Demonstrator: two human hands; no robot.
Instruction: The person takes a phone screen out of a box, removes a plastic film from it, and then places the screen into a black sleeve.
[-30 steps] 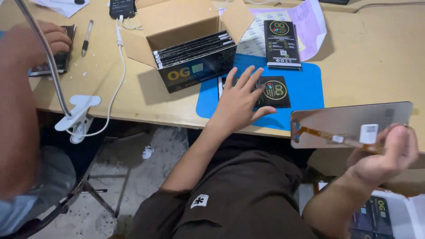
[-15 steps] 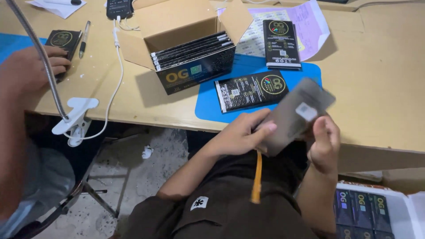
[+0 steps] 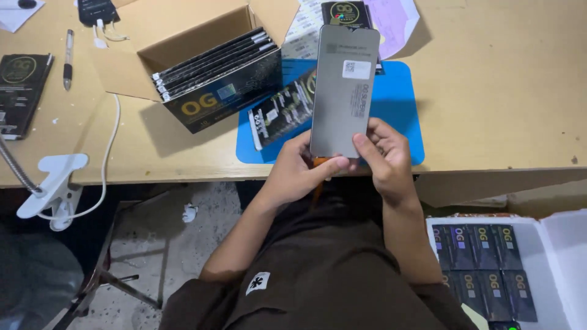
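I hold a grey phone screen panel (image 3: 342, 91) upright in front of me, its back side with a white sticker facing up. My left hand (image 3: 298, 171) grips its lower left corner and my right hand (image 3: 382, 156) grips its lower right edge. An orange flex cable (image 3: 317, 183) hangs from the panel's bottom between my hands. Under the panel lies a black flat box (image 3: 282, 111) on a blue mat (image 3: 397, 104).
An open cardboard box (image 3: 183, 43) holds several black flat boxes. Another black box (image 3: 345, 11) lies on papers at the back, one (image 3: 19, 85) at the far left beside a pen (image 3: 69, 58). A white clamp (image 3: 52, 186) grips the table edge. A white bin (image 3: 562, 269) with black boxes stands at lower right.
The panel was held out at the right in my right hand alone, then brought to the centre; now both hands hold it upright. The view has shifted right and the other person's hand is out of sight.
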